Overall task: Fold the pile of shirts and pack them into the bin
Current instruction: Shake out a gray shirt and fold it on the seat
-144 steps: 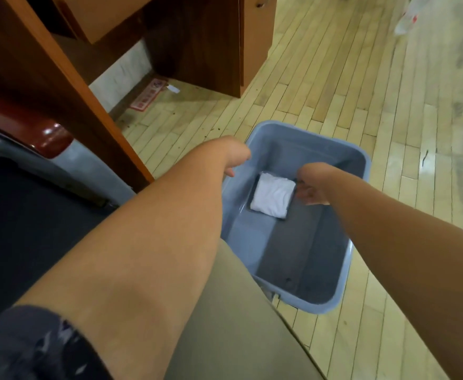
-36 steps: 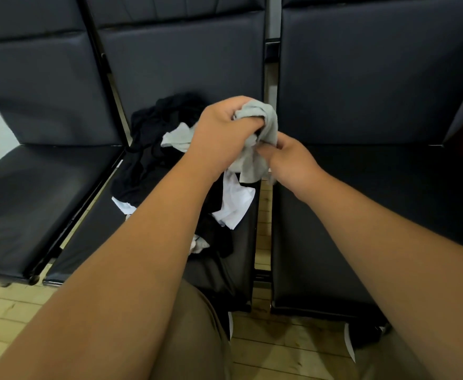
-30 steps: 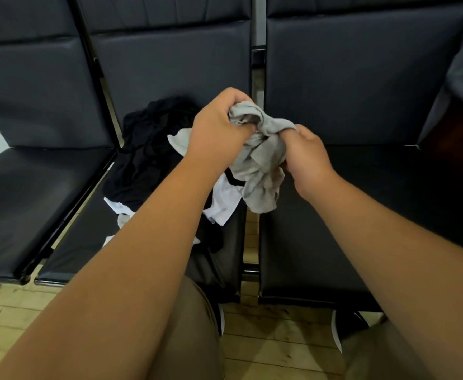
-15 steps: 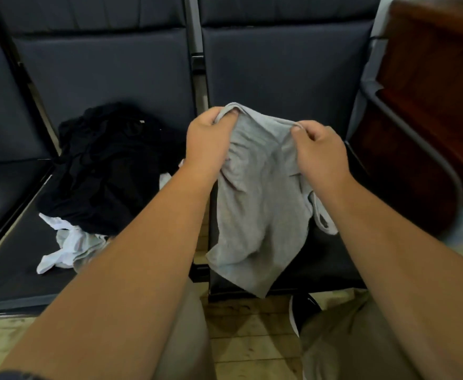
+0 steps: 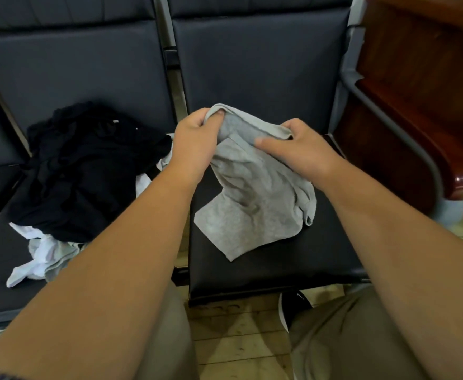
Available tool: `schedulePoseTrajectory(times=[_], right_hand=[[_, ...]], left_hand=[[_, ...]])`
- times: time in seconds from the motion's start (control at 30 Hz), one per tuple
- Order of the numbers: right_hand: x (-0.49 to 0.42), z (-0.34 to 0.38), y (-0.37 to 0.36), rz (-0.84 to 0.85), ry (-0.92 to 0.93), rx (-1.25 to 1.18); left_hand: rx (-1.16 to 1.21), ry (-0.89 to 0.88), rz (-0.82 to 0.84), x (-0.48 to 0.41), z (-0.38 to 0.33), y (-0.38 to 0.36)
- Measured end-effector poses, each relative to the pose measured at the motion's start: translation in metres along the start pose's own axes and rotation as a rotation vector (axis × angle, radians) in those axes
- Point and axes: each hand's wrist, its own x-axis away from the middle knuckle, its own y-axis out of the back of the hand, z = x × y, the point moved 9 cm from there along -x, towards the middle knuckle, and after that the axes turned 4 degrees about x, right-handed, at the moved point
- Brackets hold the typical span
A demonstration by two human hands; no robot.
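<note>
The fingers of the left hand are clenched round a bunched edge of the grey shirt, one nail showing against the cloth. At 3 o'clock from them, the right hand grasps the same edge: its fingers curl over the far side of the fold while the thumb lies straight across the near face, pointing toward 9 o'clock. Between the two hands the edge sags in a short rumpled band.

From that grip the shirt hangs toward 6 o'clock, plain mid-grey, creased and twisted, not yet flattened. Its lower part spreads on the dark seat in front of the person, one corner pointing at 6 o'clock and a folded strip trailing along the 3 o'clock side.

At 9 o'clock, on the neighbouring seat, lies the pile of unfolded shirts: mostly black, heaped, with white and pale grey pieces poking out at its 7 o'clock edge. The bin cannot be seen.
</note>
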Motion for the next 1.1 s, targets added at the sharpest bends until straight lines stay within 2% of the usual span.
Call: schedulePoseTrajectory(times=[0.1,0.2,0.37,0.47,0.53,0.73,0.8,0.9,1.1], right_hand=[[-0.011,-0.006,0.003,-0.102,-0.01,0.148],[-0.015,-0.006,0.009,-0.177,0.023,0.111],[-0.011,-0.007,-0.008,0.044,0.062,-0.241],[-0.01,-0.007,-0.01,0.07,0.018,-0.477],[-0.011,-0.011,-0.007,0.029,-0.037,-0.542],[-0.01,-0.022,0.009,-0.167,-0.154,-0.725],[-0.012,-0.027,0.014,-0.202,-0.176,-0.708],[-0.017,-0.04,0.017,-0.248,-0.244,-0.684],[-0.022,-0.049,0.015,-0.28,-0.285,-0.675]], left_hand=[[-0.052,-0.045,0.028,0.001,-0.005,0.004],[-0.22,-0.144,0.047,0.001,-0.009,0.01],[-0.377,-0.091,-0.013,-0.006,0.007,0.027],[-0.306,-0.004,-0.099,-0.007,0.016,0.038],[-0.235,0.071,-0.126,-0.009,0.025,0.042],[-0.142,0.115,0.0,-0.009,0.018,0.031],[-0.252,0.103,0.07,-0.01,0.018,0.031],[-0.548,0.043,0.216,-0.012,0.024,0.031],[-0.948,0.034,0.181,-0.021,0.041,0.046]])
